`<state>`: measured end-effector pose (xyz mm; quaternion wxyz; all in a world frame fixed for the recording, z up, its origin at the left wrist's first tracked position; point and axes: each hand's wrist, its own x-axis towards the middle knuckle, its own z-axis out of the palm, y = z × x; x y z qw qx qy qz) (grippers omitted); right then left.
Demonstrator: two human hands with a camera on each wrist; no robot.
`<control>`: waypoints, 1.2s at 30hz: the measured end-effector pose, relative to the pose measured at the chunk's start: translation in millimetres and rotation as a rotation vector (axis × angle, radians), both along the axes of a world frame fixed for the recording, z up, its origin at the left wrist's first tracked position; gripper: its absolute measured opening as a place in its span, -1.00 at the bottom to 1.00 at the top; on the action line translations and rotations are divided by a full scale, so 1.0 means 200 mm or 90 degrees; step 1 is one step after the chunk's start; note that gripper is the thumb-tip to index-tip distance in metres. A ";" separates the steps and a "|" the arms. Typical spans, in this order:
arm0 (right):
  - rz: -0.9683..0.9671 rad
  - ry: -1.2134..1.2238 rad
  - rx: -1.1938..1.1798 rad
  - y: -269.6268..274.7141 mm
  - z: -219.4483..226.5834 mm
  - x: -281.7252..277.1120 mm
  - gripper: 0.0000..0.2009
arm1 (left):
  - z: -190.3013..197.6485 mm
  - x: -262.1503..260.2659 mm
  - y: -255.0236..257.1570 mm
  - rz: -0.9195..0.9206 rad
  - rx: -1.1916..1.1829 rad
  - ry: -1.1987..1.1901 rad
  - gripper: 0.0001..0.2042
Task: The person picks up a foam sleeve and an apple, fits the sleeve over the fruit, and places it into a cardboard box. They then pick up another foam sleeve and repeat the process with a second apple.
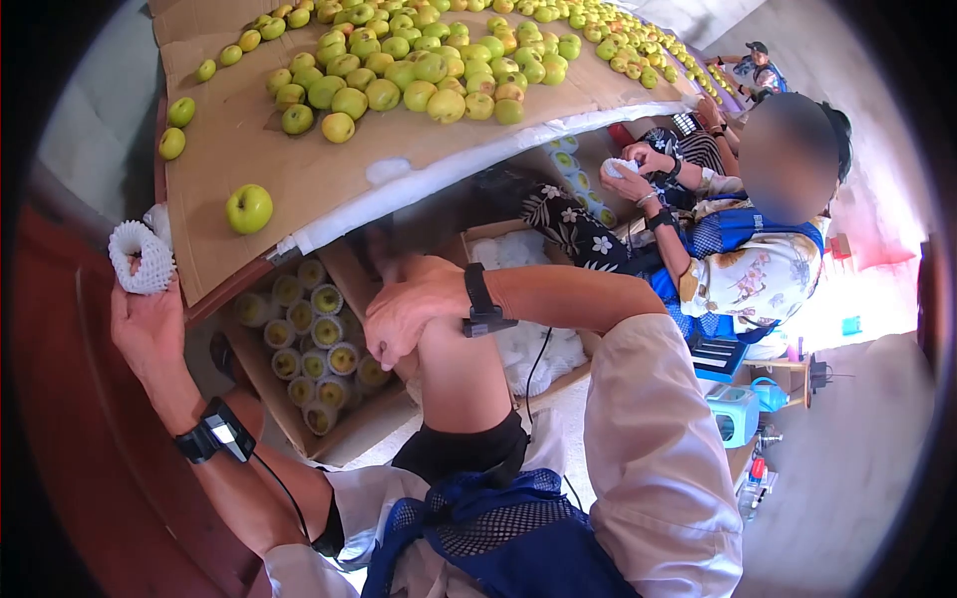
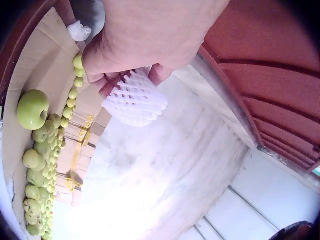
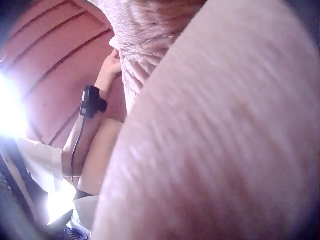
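Note:
My left hand (image 1: 148,324) is raised at the left, beside the corner of the cardboard-covered table. It holds a white foam fruit net (image 1: 141,257), and in the left wrist view the fingers curl round the top of this net (image 2: 135,100). No fruit shows inside it. My right hand (image 1: 411,307) rests over my bent knee, fingers loosely curled and holding nothing visible. In the right wrist view, wrinkled skin fills most of the picture and hides its fingers. Nearest the left hand on the table lies a single green apple (image 1: 249,209).
Many green apples (image 1: 399,75) lie on the cardboard (image 1: 229,130). Below the table edge stands a box of netted apples (image 1: 327,331); another box (image 1: 538,369) holds white foam nets. At the right, a seated person (image 1: 743,249) holds a white foam-netted item (image 1: 616,169).

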<state>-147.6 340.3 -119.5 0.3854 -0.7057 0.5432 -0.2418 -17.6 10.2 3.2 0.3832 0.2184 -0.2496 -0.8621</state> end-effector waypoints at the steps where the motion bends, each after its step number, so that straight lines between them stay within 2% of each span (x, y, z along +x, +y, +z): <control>1: -0.019 -0.147 -0.108 0.04 -0.12 -0.04 -0.71 | 0.00 0.00 0.00 0.003 0.000 -0.001 -0.54; 3: 0.025 -0.081 -0.138 0.05 -0.22 -0.05 -0.74 | -0.02 0.00 -0.01 -0.041 0.017 0.044 -0.54; 5: 0.035 0.022 -0.117 0.00 -0.11 -0.01 -0.75 | -0.04 0.02 -0.02 -0.048 0.016 0.056 -0.51; 6: 0.018 0.094 -0.081 0.02 0.05 0.00 -0.75 | -0.05 0.04 -0.03 -0.071 -0.005 0.078 -0.51; 8: -0.025 0.306 0.149 -0.07 0.33 0.12 -0.75 | -0.04 0.04 -0.02 -0.080 0.003 0.085 -0.57; 9: 0.059 0.329 0.193 -0.12 0.17 0.09 -0.74 | -0.05 0.04 -0.03 -0.083 0.002 0.086 -0.60; 10: 0.008 0.364 0.247 -0.15 0.41 0.14 -0.73 | -0.06 0.03 -0.04 -0.083 -0.015 0.081 -0.63; 12: -0.007 0.334 0.197 -0.15 0.30 0.11 -0.73 | -0.06 0.02 -0.02 -0.107 0.007 0.110 -0.68; 15: -0.120 0.293 0.164 -0.16 0.42 0.12 -0.74 | -0.10 0.00 -0.06 -0.193 -0.026 0.167 -0.68; 18: -0.176 0.179 0.124 -0.13 0.33 0.07 -0.72 | -0.06 0.02 -0.02 -0.205 -0.022 0.166 -0.68; 23: -0.221 0.029 0.151 -0.19 0.55 0.07 -0.76 | 0.03 0.05 0.07 -0.217 -0.025 0.154 -0.71; 25: -0.267 -0.076 0.128 -0.23 0.63 0.05 -0.75 | -0.03 0.05 0.04 -0.283 -0.021 0.209 -0.69; 31: -0.539 -0.414 -0.081 -0.55 0.80 0.09 -0.57 | -0.02 0.05 0.07 -0.371 -0.079 0.238 -0.71; 34: -0.470 -0.687 -0.033 -0.75 0.68 0.05 -0.55 | -0.02 0.05 0.08 -0.398 -0.141 0.205 -0.71; 36: -0.434 -0.795 -0.023 -0.81 0.64 0.08 -0.59 | -0.03 0.07 0.08 -0.417 -0.167 0.163 -0.71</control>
